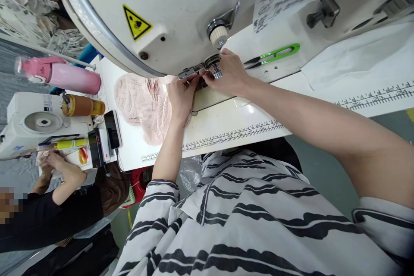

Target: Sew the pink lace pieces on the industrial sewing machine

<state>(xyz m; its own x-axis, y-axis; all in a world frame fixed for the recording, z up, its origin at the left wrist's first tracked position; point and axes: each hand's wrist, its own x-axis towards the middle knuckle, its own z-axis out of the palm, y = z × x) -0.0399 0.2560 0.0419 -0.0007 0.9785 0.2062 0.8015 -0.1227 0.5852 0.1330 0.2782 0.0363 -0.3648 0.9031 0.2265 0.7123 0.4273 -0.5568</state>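
Observation:
Under the head of a white sewing machine (pixel 181 17), both my hands meet close to the needle area. My left hand (pixel 180 97) has thumb and fingers pinched together there, and what they hold is too small to make out. Pale pink lace fabric (pixel 139 108) lies bunched on the table beside and partly behind this hand. From the other side my right hand (pixel 231 73) reaches in, fingers bent and closed beside the thread tension spring (pixel 216 69). Its fingertips are partly hidden, so I cannot see what is in them.
Green thread snips (pixel 278 55) rest on the machine bed to the right. A ruler strip (pixel 226 136) runs along the table's front edge. Left stand a pink bottle (pixel 74 76), an amber cup (pixel 84 106) and a phone (pixel 113 129). A co-worker's hands (pixel 51 161) are farther left.

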